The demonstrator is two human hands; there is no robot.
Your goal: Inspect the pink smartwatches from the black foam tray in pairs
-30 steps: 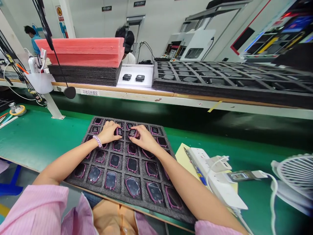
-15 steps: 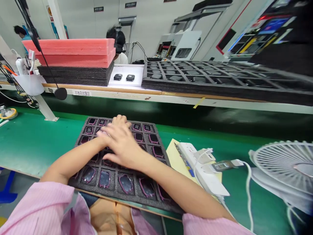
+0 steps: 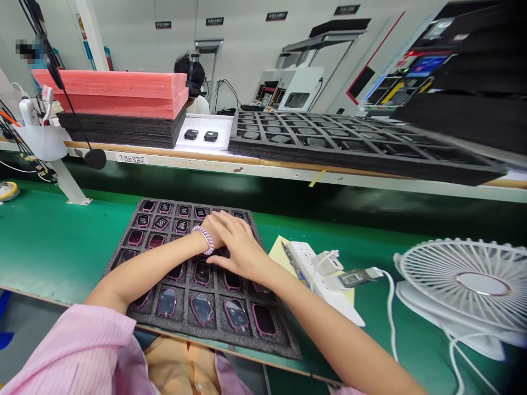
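Note:
On the bench before me lies a dark grey foam tray [image 3: 284,337], its compartments holding several smartwatch-like pieces with purple frames, such as the watch piece [image 3: 201,309] near its front edge. My right hand [image 3: 242,244] is over the tray's right rear part, fingers stretched out and thumb apart. Beneath it is my left hand [image 3: 213,229], crossing in from the left with a pink coiled band [image 3: 202,240] at the wrist. The left fingers are hidden by the right hand. Whether either hand touches a watch piece I cannot tell.
To the right are a white power strip [image 3: 307,258], a yellow paper pad [image 3: 276,249] and a white fan [image 3: 465,291] with its cable. A shelf [image 3: 185,161] behind bears pink foam [image 3: 123,93] and a black tray [image 3: 349,151]. Someone sits beyond it.
Both hands have moved right across the tray, uncovering watch pieces in its left and middle rear rows. The wrist band has come into sight. The camera view has turned slightly right.

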